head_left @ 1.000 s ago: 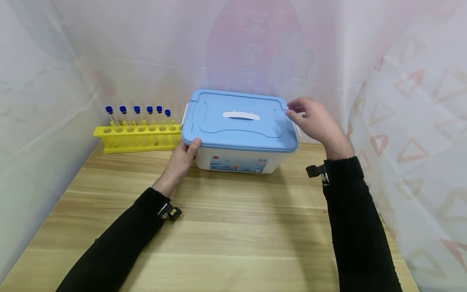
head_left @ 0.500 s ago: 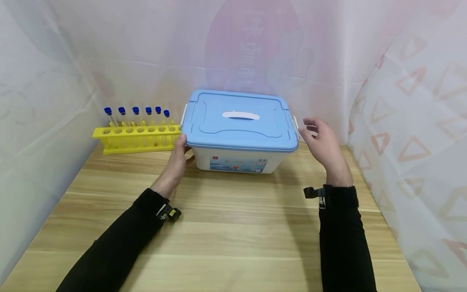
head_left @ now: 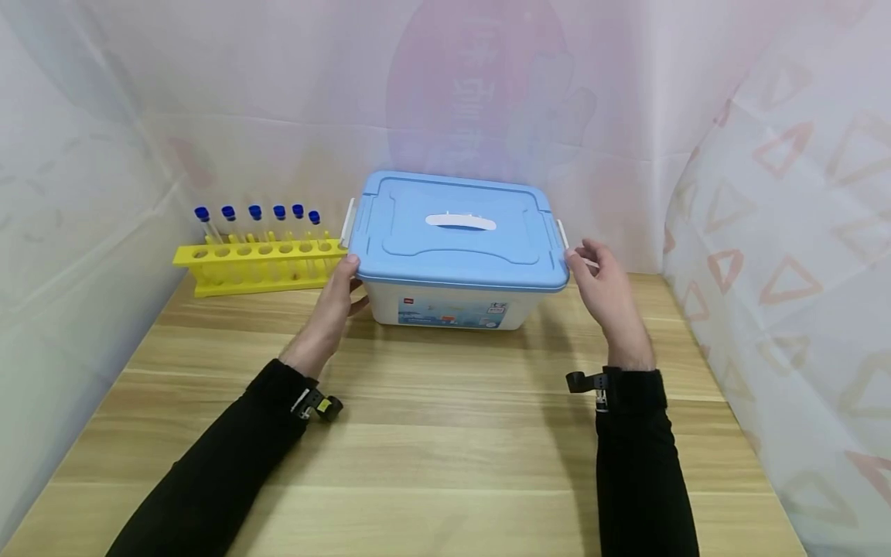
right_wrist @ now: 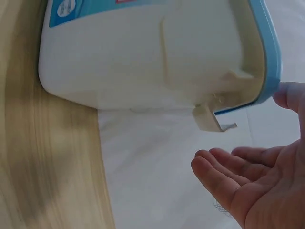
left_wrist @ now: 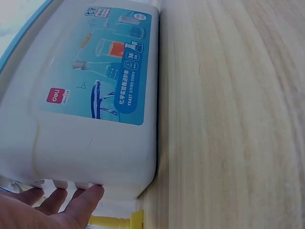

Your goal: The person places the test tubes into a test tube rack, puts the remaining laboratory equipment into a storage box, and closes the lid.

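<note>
A storage box with a light blue lid [head_left: 452, 251] and a whitish body [left_wrist: 86, 152] stands upright on the table. My left hand [head_left: 327, 309] is at its front left corner, thumb on the lid's edge and extended fingertips touching the side wall. My right hand [head_left: 605, 302] is at the right side, its thumb touching the lid's rim while the other fingers, loosely bent, stay apart from the box. In the right wrist view a white side latch [right_wrist: 209, 119] sticks outward just above those fingers. On the left side another white latch [head_left: 347, 224] leans out from the lid.
A yellow test tube rack [head_left: 264, 254] with several blue-capped tubes stands left of the box, close to it. Printed white sheets [head_left: 612, 116] enclose the wooden table [head_left: 445, 433] at the back and sides.
My right hand has come down and forward from the lid's back right edge to its right side. My left thumb has shifted from the lid's front edge to its left corner.
</note>
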